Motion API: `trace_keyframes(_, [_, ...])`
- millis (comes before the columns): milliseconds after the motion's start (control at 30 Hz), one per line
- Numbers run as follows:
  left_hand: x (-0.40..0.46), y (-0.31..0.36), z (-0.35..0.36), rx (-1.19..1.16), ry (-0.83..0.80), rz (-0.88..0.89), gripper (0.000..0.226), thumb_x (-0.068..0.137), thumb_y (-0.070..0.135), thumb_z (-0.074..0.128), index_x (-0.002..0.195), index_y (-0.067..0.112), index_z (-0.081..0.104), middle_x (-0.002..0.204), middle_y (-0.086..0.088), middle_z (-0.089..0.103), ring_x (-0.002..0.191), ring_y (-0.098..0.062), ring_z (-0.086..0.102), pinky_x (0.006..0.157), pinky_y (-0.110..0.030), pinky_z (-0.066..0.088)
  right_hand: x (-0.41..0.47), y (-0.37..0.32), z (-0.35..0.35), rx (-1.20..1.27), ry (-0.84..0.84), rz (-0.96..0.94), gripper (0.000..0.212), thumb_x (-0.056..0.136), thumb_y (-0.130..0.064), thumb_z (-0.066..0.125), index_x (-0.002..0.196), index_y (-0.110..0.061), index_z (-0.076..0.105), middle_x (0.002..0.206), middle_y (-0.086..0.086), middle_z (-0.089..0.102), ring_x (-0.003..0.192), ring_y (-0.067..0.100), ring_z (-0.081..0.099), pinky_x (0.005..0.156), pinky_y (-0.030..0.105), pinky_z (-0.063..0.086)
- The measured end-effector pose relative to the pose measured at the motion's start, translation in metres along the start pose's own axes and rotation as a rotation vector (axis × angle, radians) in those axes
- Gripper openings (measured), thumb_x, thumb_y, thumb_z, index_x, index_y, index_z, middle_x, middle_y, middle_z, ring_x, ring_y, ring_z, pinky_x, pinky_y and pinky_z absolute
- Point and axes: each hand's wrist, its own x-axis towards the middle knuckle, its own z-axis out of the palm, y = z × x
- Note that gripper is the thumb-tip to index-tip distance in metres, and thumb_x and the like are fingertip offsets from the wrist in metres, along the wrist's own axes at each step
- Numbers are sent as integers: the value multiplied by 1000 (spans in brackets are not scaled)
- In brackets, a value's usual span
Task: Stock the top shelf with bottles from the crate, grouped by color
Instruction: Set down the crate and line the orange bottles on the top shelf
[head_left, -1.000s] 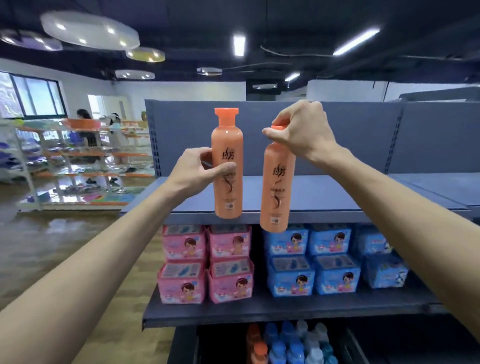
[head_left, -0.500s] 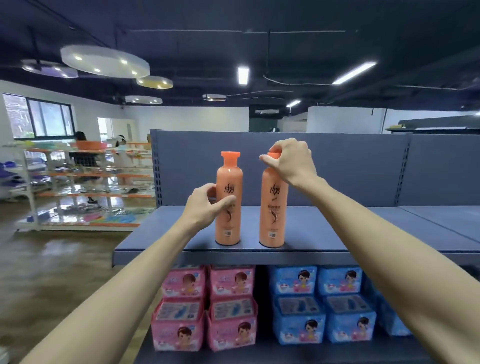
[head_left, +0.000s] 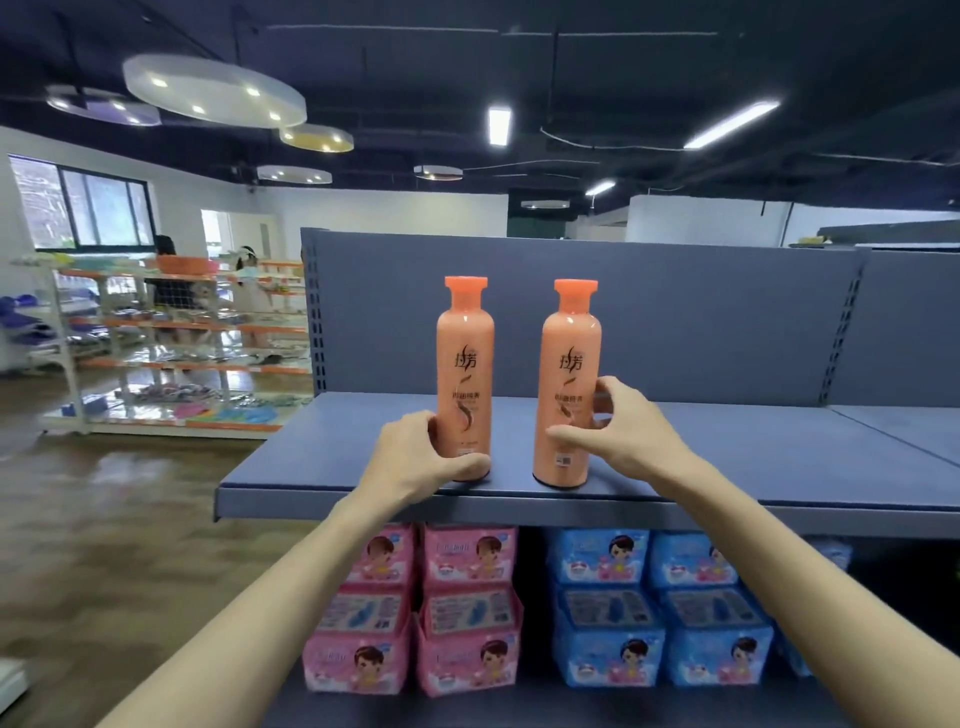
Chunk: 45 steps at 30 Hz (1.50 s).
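Observation:
Two orange bottles with orange caps stand upright, side by side and a little apart, near the front edge of the grey top shelf (head_left: 727, 447). My left hand (head_left: 418, 454) grips the lower body of the left orange bottle (head_left: 465, 364) from its left side. Around the lower body of the right orange bottle (head_left: 570, 364) curls my right hand (head_left: 626, 439), thumb across the front and fingers behind on the right. The crate is out of view.
The shelf's grey back panel (head_left: 701, 312) rises behind the bottles. On the shelf below sit pink packs (head_left: 467, 603) at left and blue packs (head_left: 654, 603) at right. Another shelf section (head_left: 904, 421) adjoins on the right. Distant racks (head_left: 171, 358) and people stand at left.
Both bottles came down from the air onto the top shelf. My left hand slid lower on its bottle; my right hand left the cap and now wraps the lower body.

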Motion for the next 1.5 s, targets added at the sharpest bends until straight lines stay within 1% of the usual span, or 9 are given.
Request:
trace_keyframes(167, [13,-10,0,45,60,-61,56,56,59,80,93,22,58,89,10,65,86,-11,61,77,-34,54,9,-5,12,-175,-1,-19,62,74,-47,80,125,-22,53,109,-9,61,96,11,61,74,21,43])
trace_keyframes(367, [25,-33,-17,87,71,-114,56,52,65,73,91,26,59,87,9,66,89,-16,61,78,-36,54,32,-4,53,-203,-16,6,56,72,-40,81,113,-14,55,111,0,64,105,19,59,83,33,52])
trace_keyframes(567, [41,-66,-43,97,101,-185,50,52,60,77,86,27,61,85,8,68,84,-15,63,75,-33,55,56,-15,90,-186,-31,21,50,73,-40,80,106,-13,53,108,2,63,101,20,60,82,38,53])
trace_keyframes(867, [100,-138,-88,101,40,-245,71,40,62,72,95,18,64,97,-1,69,86,-20,67,77,-36,58,87,-46,162,-165,2,23,46,79,-40,76,110,-15,53,112,1,64,103,19,61,86,40,54])
trace_keyframes(933, [112,-147,-92,80,49,-243,67,43,58,73,95,16,64,97,-3,69,86,-21,66,77,-35,58,94,-54,177,-151,5,20,45,79,-41,75,111,-17,53,112,-1,64,103,18,62,86,39,54])
trace_keyframes(1100, [134,-166,-94,85,45,-220,49,55,47,76,90,14,63,90,-4,66,82,-22,63,61,-25,45,113,-70,208,-153,23,24,44,80,-39,74,112,-17,53,111,-2,64,102,16,62,83,34,53])
trace_keyframes(1267, [149,-176,-89,72,52,-215,50,57,47,76,90,13,60,93,-6,64,87,-28,63,66,-28,48,122,-76,218,-169,14,16,43,79,-40,74,109,-18,53,107,-4,66,96,13,63,79,31,54])
trace_keyframes(1400, [155,-179,-84,87,81,-216,51,64,44,76,96,10,57,99,-10,63,94,-33,61,67,-28,43,119,-70,222,-167,50,-25,45,82,-40,73,116,-18,53,112,-3,67,103,14,63,87,34,54])
trace_keyframes(1500, [159,-181,-80,95,98,-208,53,65,44,75,99,7,57,103,-14,63,95,-36,61,71,-31,48,116,-67,224,-154,64,-58,44,85,-37,72,120,-18,53,112,-4,67,105,14,63,89,34,53])
